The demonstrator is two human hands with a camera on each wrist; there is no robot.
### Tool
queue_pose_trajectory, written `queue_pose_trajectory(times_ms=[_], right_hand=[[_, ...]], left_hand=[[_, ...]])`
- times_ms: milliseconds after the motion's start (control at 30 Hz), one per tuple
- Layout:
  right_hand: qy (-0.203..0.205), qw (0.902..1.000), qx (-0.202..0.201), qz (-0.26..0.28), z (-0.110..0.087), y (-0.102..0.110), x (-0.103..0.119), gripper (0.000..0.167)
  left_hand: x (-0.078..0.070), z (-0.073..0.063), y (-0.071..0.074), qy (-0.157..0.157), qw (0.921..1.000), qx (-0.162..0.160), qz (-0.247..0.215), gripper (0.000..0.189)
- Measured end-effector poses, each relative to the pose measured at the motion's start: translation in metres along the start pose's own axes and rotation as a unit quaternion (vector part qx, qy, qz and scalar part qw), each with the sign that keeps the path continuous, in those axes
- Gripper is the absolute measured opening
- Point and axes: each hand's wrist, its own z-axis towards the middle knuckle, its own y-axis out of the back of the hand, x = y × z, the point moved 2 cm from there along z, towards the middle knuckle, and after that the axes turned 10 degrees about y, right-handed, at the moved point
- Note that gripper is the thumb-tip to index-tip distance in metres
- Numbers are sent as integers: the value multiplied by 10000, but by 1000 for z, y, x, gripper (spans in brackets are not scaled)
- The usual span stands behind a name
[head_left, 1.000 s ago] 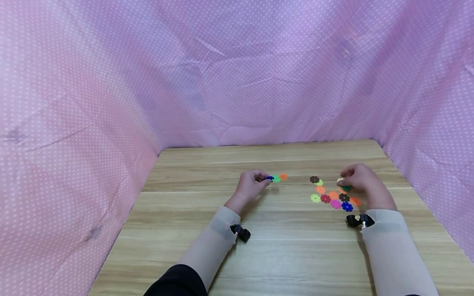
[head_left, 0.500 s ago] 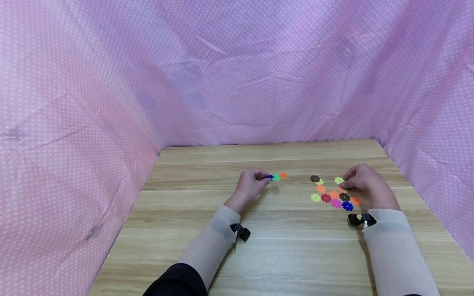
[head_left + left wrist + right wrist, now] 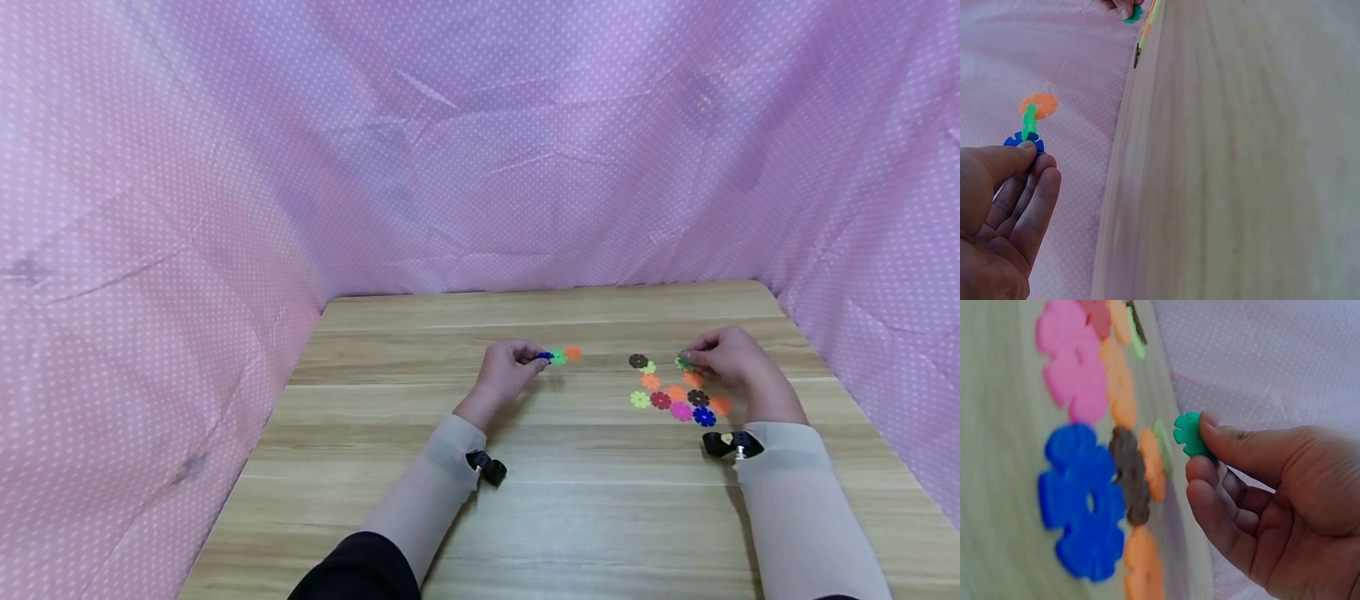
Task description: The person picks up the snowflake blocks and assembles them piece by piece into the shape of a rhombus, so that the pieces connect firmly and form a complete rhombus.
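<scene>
Between thumb and fingers, my left hand [image 3: 506, 372] pinches a blue notched flower disc [image 3: 1016, 141]. Joined to that disc are a light green disc [image 3: 1030, 122] and, at the far end, an orange disc [image 3: 1043, 105], making a short chain held over the table. My right hand [image 3: 737, 363] pinches a dark green flower disc [image 3: 1191, 435] by its edge, above the loose pieces. Under it a yellow-green disc [image 3: 1162, 447] lies on the table, mostly covered in the head view. An orange disc [image 3: 693, 379] lies just below that hand.
Several loose discs lie at the right of the wooden table [image 3: 585, 517], among them a blue disc [image 3: 704, 416], a pink disc [image 3: 681, 411], a red disc [image 3: 661, 401] and a brown disc [image 3: 638, 361]. A pink dotted cloth [image 3: 480, 167] surrounds the table's back and sides.
My right hand, with the dark green disc, first shifted slightly right, then moved left and away over the yellow-green disc. The left hand and its chain stay nearly still.
</scene>
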Motion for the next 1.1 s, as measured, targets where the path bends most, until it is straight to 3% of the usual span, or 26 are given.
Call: queue_pose_trajectory(times_ms=[233,633,1100], right_hand=[[414,9985,-188,-317,5,-13,19,27],[927,9943,-443,-282,16,-41,47,24],[976,9907,-273,909,23,-68,73,26]], left_hand=[[0,1,1,-56,9999,-83,-35,5],[3,3,2,-112,9998,-101,156,4],[1,2,0,-138,9999,-35,72,2]])
